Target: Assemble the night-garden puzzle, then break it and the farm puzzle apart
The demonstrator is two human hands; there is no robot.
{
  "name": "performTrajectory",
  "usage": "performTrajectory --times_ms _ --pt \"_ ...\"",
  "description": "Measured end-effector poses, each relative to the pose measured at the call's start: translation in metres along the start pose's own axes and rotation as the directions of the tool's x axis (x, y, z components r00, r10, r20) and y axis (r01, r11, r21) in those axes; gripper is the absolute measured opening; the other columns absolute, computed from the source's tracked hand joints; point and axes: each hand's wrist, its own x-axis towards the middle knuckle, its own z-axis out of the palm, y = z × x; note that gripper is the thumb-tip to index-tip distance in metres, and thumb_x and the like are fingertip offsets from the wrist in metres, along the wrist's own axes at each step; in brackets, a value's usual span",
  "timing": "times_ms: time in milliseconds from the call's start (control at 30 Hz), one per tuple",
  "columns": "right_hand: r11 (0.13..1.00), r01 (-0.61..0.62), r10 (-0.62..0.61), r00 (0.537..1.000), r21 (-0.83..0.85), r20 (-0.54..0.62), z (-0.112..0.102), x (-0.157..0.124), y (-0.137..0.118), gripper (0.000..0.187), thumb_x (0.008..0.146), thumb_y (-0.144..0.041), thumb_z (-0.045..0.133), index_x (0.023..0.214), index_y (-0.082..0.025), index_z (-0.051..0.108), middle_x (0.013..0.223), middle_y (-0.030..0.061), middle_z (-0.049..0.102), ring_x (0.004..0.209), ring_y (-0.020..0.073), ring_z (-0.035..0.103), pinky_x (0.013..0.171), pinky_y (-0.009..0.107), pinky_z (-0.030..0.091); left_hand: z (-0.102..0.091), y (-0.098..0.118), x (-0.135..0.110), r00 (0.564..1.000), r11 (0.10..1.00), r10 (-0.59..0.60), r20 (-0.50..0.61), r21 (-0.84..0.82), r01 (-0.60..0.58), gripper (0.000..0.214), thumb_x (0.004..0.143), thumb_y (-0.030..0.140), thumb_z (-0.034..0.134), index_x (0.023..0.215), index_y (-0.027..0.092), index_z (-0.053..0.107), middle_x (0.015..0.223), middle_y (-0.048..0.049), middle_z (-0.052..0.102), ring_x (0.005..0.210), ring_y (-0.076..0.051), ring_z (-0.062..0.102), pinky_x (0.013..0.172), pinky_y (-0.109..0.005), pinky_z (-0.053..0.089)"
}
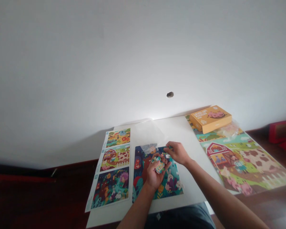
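My left hand (154, 176) is palm up, its fingers closed around a small stack of colourful jigsaw puzzle pieces (159, 166). It is above a partly assembled dark forest puzzle (139, 178) showing rabbits and plants, and covers part of it. My right hand (178, 152) is at the puzzle's top right area, thumb and fingertips pinched together. Whatever lies between those fingertips is too small to make out. Along the top of the puzzle there is a pale gap, and its right edge is uneven.
Left on the white table (190, 178) lies a reference sheet (102, 176) with three pictures. A farm puzzle (259, 171) reaches past the right side. On its far end are an orange puzzle box (211, 118) and a clear plastic bag (229, 129). A wall (138, 63) stands behind.
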Motion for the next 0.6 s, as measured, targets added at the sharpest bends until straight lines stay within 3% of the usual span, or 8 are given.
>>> performTrajectory --times_ms 67,133,233,300,400,467,600 --pt "0.992 -0.111 0.115 0.991 0.058 -0.066 0.001 -0.004 -0.004 0.026 0.09 -0.039 0.051 0.079 -0.018 0.061 0.062 -0.002 0.059 0.057 0.012 0.051 0.056 0.022 0.037 -0.003 -0.001 0.001 1.0 1.0 0.0 -0.024 -0.02 -0.001 0.016 0.081 0.02 0.063 0.097 0.02 0.062 0.084 -0.0029 0.06 0.084 -0.018 0.061 0.091 -0.049 0.051" --pt "0.986 -0.134 0.136 0.991 0.096 -0.013 0.001 -0.008 -0.008 0.025 0.09 -0.038 0.05 0.078 -0.018 0.058 0.059 -0.0031 0.055 0.055 0.0113 0.048 0.053 0.021 0.035 -0.006 -0.003 0.003 0.998 0.999 0.006 -0.07 -0.035 -0.008 0.019 0.084 0.026 0.064 0.102 0.021 0.062 0.088 -0.0038 0.063 0.086 -0.019 0.063 0.089 -0.047 0.052" --pt "0.999 -0.018 0.009 0.977 0.04 0.212 0.002 -0.011 -0.015 0.015 0.085 -0.031 0.057 0.079 -0.018 0.06 0.069 -0.0015 0.06 0.064 0.0122 0.053 0.06 0.021 0.038 -0.009 -0.003 0.004 0.993 0.999 -0.003 -0.116 -0.052 -0.003 0.031 0.085 0.034 0.065 0.114 0.024 0.061 0.102 -0.0052 0.067 0.091 -0.021 0.065 0.085 -0.044 0.054" --pt "0.997 0.049 -0.031 0.959 -0.055 0.281 0.001 -0.011 -0.019 0.009 0.081 -0.027 0.062 0.083 -0.018 0.063 0.079 0.0013 0.063 0.074 0.0147 0.057 0.068 0.023 0.04 -0.008 -0.001 0.004 0.994 0.998 -0.018 -0.105 -0.061 0.011 0.034 0.086 0.034 0.063 0.118 0.025 0.06 0.109 -0.0052 0.068 0.093 -0.021 0.066 0.084 -0.041 0.055" --pt "0.988 0.062 -0.019 0.957 -0.14 0.29 0.001 -0.01 -0.022 0.017 0.08 -0.025 0.065 0.095 -0.018 0.066 0.092 0.0057 0.062 0.086 0.0184 0.058 0.077 0.027 0.042 -0.005 0.002 0.003 0.995 0.997 -0.028 -0.095 -0.069 0.021 0.031 0.088 0.03 0.06 0.119 0.025 0.061 0.112 -0.0051 0.068 0.094 -0.021 0.066 0.081 -0.038 0.055" --pt "0.992 0.077 -0.045 0.957 -0.1 0.288 0.002 -0.011 -0.024 0.03 0.08 -0.021 0.065 0.11 -0.02 0.064 0.1 0.0066 0.06 0.092 0.0191 0.058 0.082 0.028 0.043 -0.003 0.003 0.004 0.992 0.996 -0.052 -0.116 -0.08 0.043 0.029 0.088 0.029 0.059 0.117 0.025 0.062 0.107 -0.0045 0.069 0.088 -0.02 0.067 0.076 -0.036 0.056" --pt "0.976 0.217 -0.214 0.938 0.02 0.271 0.01 -0.016 -0.03 0.049 0.083 -0.016 0.06 0.131 -0.024 0.053 0.112 0.0076 0.057 0.104 0.0202 0.053 0.093 0.032 0.042 -0.005 0.0 0.007 0.978 0.992 -0.089 -0.187 -0.106 0.07 0.029 0.084 0.026 0.064 0.114 0.024 0.063 0.096 -0.0027 0.07 0.071 -0.014 0.066 0.065 -0.028 0.056"
